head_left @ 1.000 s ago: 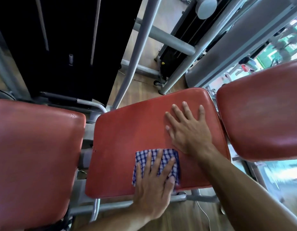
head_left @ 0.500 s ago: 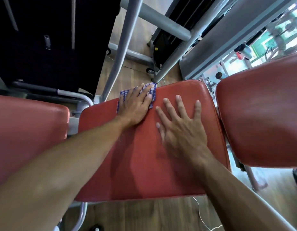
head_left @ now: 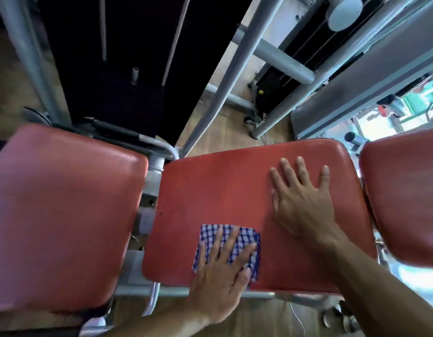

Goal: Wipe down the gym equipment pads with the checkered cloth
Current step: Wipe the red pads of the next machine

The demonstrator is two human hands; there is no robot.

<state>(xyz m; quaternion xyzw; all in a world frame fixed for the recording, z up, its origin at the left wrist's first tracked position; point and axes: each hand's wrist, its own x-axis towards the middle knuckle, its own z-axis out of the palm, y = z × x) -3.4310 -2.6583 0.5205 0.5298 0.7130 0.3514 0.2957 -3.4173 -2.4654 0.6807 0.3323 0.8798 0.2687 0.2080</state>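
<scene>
Gym floor, middle red pad (head_left: 222,190): left hand (head_left: 220,276) flat-fingered presses checkered cloth (head_left: 231,242) at the near edge for wiping contact; right hand (head_left: 303,203), fingers spread, braces the pad.

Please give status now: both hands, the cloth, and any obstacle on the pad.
Left hand flat on checkered cloth, near edge of middle pad. Right hand flat on same pad. No obstacle visible.

A red vinyl middle pad (head_left: 222,190) on a grey metal frame (head_left: 147,291) carries everything here. On its near edge lies a folded blue-and-white checkered cloth (head_left: 244,237), pressed flat under the left hand (head_left: 220,280). The right hand (head_left: 301,200) lies spread, palm down, on the pad's right half, apart from the cloth.
</scene>
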